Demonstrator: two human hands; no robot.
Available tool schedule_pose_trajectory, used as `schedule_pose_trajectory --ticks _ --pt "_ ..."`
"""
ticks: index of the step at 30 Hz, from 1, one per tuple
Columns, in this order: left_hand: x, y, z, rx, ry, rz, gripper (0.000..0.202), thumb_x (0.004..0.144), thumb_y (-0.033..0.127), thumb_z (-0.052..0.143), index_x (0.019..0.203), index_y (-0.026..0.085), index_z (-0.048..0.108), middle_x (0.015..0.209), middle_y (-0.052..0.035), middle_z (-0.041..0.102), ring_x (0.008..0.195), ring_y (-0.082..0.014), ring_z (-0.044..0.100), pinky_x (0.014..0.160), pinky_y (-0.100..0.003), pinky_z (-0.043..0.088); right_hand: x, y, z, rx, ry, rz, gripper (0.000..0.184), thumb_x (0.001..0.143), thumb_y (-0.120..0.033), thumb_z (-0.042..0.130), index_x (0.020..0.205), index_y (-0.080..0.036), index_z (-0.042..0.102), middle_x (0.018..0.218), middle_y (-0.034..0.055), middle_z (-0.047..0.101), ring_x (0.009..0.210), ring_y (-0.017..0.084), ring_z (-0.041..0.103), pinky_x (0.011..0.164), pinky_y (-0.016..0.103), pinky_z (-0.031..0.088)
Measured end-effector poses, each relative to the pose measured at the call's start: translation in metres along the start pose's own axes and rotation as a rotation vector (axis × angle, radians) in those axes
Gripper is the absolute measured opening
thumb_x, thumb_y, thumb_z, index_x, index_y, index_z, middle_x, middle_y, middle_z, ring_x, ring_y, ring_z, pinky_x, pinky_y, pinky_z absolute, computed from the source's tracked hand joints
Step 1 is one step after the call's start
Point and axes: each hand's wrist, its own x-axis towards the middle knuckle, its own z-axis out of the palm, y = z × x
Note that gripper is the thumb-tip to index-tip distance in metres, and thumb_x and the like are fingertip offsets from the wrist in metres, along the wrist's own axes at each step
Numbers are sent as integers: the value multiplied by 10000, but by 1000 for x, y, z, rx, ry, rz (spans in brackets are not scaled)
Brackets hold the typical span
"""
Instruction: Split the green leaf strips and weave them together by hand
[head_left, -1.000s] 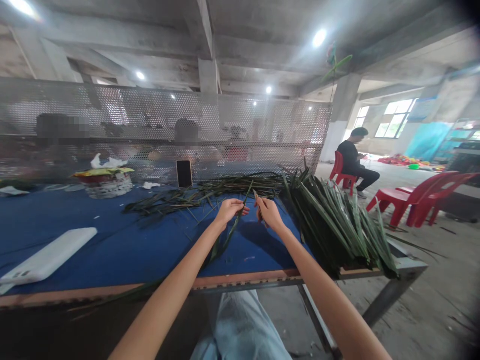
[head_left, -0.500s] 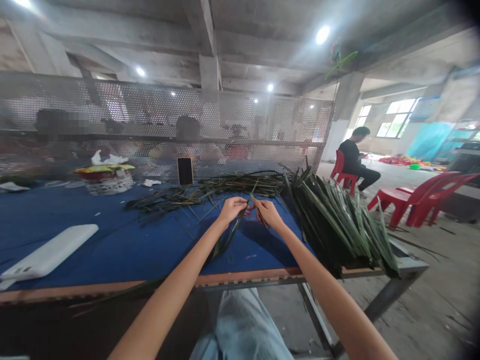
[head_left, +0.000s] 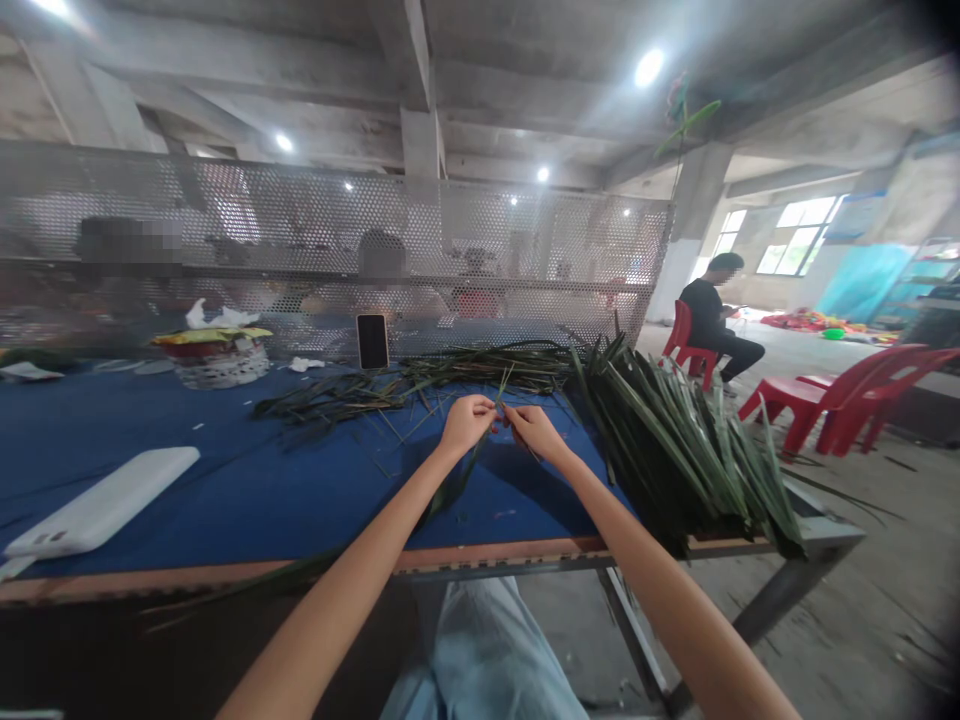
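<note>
Over the blue tabletop, my left hand [head_left: 468, 422] is closed in a pinch on a long green leaf [head_left: 461, 485]. The leaf's split tip points up above my fingertips, and its long end hangs down to the table and trails left along the front edge. My right hand [head_left: 535, 432] is closed too, its fingertips right beside my left ones at the leaf. A thin brown stick-like thing [head_left: 535, 456] shows under my right palm; its kind is too small to tell. To the right lies a thick pile of long green leaves [head_left: 675, 445].
Narrow leaf strips [head_left: 487, 368] lie along the back, near a propped phone [head_left: 373, 342]. At left are a white power bank [head_left: 105, 500] and a woven basket [head_left: 223, 367] with wrappers. A perforated screen [head_left: 300, 230] stands behind. Red chairs [head_left: 825, 385] and a seated person [head_left: 709, 310] are right.
My fingertips have drawn closer together at the leaf, and its tip now shows split strands. The brown stick in my right hand is less visible. The view has shifted slightly.
</note>
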Motion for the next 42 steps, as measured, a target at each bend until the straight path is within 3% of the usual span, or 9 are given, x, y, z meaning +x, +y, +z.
schedule_pose_trajectory --ticks 4,7,12,25,30,34,38,42 --pt "-4 0 2 89 -15 76 253 746 35 536 953 147 630 884 -63 725 632 -147 684 653 -248 557 1 0 -2 -6 43 -23 453 901 -506 356 645 -179 538 362 -46 461 300 94 388 367 199 298" --pt "-4 -2 2 72 -53 64 244 816 76 488 1019 148 602 836 -67 723 587 -152 678 619 -264 558 2 1 -3 0 70 -35 443 894 -501 368 652 -176 545 357 -47 450 310 94 396 382 196 312" --pt "-3 -3 2 23 -42 18 72 852 128 505 856 149 574 808 -74 720 617 -161 689 598 -253 555 3 1 -4 40 63 -32 455 893 -508 361 650 -173 549 351 -45 439 298 100 383 370 206 313" --pt "-3 2 1 28 39 6 112 826 84 521 762 149 586 764 -64 724 666 -173 702 623 -252 557 -5 -7 4 -22 -15 -67 488 908 -508 365 597 -171 532 375 -36 470 314 83 392 381 195 298" --pt "-9 8 -3 244 81 -27 150 842 252 579 740 169 650 683 -60 717 632 -186 690 626 -257 517 -3 -5 4 28 -21 -45 475 898 -528 370 672 -163 573 362 -50 449 298 86 378 368 192 293" --pt "-12 15 -6 500 100 53 231 841 316 580 679 190 686 712 -60 723 718 -197 684 693 -258 480 -3 -5 3 45 -9 -36 476 894 -541 372 675 -164 563 364 -49 453 290 81 372 355 185 283" --pt "-8 19 -6 551 10 147 195 842 188 522 809 193 715 804 -57 730 806 -190 673 749 -249 471 -3 -5 2 57 22 -48 461 897 -524 376 668 -166 553 356 -50 448 281 80 367 351 187 280" --pt "-4 19 -7 564 -119 201 350 796 66 488 1062 198 674 936 -56 724 862 -184 664 778 -246 471 -1 -3 -2 72 97 -24 466 897 -530 364 689 -164 562 341 -47 443 269 92 366 338 203 266"
